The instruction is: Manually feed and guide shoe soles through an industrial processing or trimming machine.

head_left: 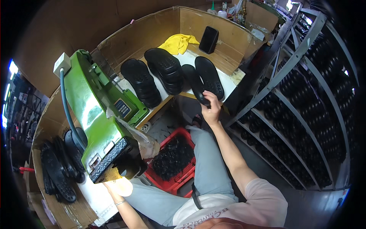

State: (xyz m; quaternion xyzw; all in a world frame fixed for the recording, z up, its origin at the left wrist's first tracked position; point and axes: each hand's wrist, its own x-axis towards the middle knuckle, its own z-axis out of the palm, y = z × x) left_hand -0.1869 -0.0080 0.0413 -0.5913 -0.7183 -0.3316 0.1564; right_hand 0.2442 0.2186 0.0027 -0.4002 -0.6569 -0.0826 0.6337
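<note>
My right hand (pixel 212 108) is closed on the near end of a black shoe sole (pixel 193 82), thumb and fingers pinching its heel. Right beside it another black sole (pixel 209 74) lies on the white table top. Two stacks of black soles, a left stack (pixel 139 82) and a taller one (pixel 164 70), stand left of these. My left hand (pixel 111 186) is at the lower end of the green machine (pixel 91 103), under its lit head. The machine head hides the left fingers, so whether they hold anything does not show.
Below the table, a red crate (pixel 183 182) holds black trimmings (pixel 173 158). Cardboard walls (pixel 145 28) edge the table; a yellow cloth (pixel 178 43) and a black phone-like slab (pixel 209 39) are at the back. More soles (pixel 57 171) lie at left. A metal rack (pixel 284 103) stands at right.
</note>
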